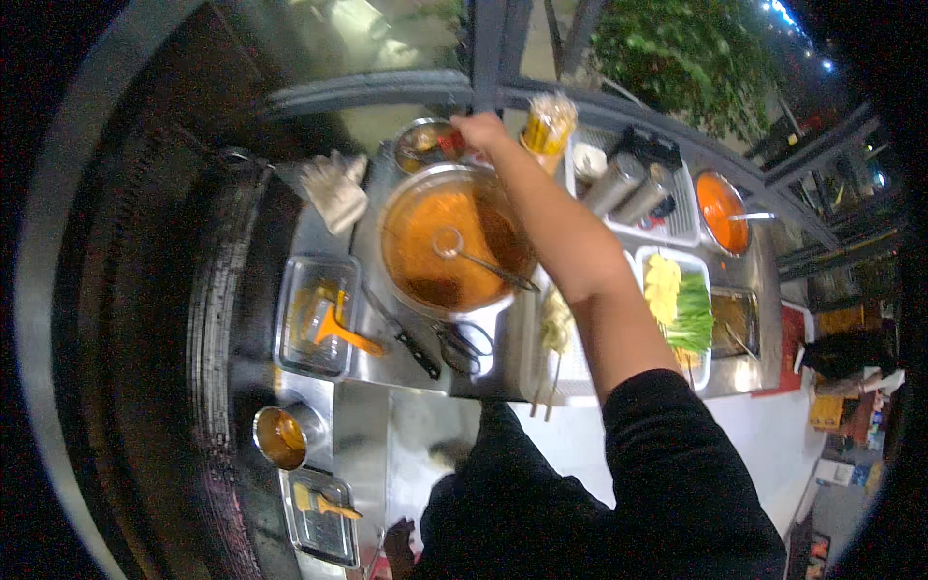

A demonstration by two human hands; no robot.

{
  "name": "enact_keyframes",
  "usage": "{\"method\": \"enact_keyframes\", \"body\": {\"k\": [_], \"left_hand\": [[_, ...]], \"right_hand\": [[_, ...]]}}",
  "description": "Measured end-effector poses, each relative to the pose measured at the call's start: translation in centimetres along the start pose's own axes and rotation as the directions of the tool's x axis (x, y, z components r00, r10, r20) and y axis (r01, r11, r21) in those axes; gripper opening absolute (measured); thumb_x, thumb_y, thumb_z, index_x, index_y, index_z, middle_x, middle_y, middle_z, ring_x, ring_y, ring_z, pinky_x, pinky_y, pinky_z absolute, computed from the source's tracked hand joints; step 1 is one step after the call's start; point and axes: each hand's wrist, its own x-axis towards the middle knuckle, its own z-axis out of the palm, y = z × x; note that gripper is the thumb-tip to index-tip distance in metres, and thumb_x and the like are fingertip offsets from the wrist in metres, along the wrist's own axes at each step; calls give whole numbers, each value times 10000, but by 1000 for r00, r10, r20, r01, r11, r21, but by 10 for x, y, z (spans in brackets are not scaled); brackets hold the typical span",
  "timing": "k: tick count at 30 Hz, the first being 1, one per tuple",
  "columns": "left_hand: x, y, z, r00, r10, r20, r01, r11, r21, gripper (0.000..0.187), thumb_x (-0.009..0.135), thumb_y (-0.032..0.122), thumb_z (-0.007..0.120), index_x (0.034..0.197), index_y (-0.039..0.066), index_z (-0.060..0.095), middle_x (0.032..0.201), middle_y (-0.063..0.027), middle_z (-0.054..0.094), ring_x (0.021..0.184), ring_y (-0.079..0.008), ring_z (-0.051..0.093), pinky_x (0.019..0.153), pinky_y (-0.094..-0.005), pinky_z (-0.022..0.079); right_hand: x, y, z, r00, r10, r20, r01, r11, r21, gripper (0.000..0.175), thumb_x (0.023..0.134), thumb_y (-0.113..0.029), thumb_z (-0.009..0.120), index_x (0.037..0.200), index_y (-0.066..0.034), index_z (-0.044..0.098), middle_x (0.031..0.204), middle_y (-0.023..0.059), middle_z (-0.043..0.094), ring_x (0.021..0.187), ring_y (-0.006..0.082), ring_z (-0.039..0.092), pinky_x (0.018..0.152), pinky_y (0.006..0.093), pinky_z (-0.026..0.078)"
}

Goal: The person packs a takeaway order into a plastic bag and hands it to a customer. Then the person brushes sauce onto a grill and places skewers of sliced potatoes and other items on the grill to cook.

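Note:
My right hand [480,132] reaches across to the far side of the counter, at the rim of a small steel bowl [417,147]; something red lies at its fingers, and blur hides whether they grip it. Under my forearm is a large steel pot [406,293] of orange-brown sauce, a ladle [495,272] resting in it. A bundle of skewers in a holder [549,130] stands just right of this hand. Low in the view, beside my dark clothing, my left hand [399,544] hangs in shadow near a tray with a brush [326,504]; its grip is unclear.
A knife [413,348], black scissors [460,348] and a tray with an orange-handled scraper [341,330] lie near the front edge. A cloth glove [335,190] lies left of the pot. Rightward are skewered food [557,322], green vegetables [689,312] and a red sauce bowl [723,214].

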Motion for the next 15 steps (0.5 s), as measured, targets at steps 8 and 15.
{"method": "enact_keyframes", "body": {"k": [8, 15], "left_hand": [[42, 217, 87, 819, 259, 512, -222, 966, -134, 344, 932, 153, 581, 1229, -19, 555, 1180, -108, 618, 1094, -198, 569, 983, -339, 420], [90, 252, 161, 553, 409, 725, -304, 910, -281, 253, 950, 142, 522, 1155, 7, 585, 1126, -115, 630, 1063, -215, 592, 961, -350, 440]], "right_hand": [[-269, 76, -144, 982, 87, -167, -45, 970, 239, 314, 918, -311, 539, 901, -25, 667, 740, 41, 637, 587, 112, 562, 532, 261, 443], [-395, 163, -57, 889, 458, 18, -437, 834, 336, 289, 808, -152, 559, 762, 126, 622, 679, 201, 628, 550, 237, 628, 519, 400, 499]]}}
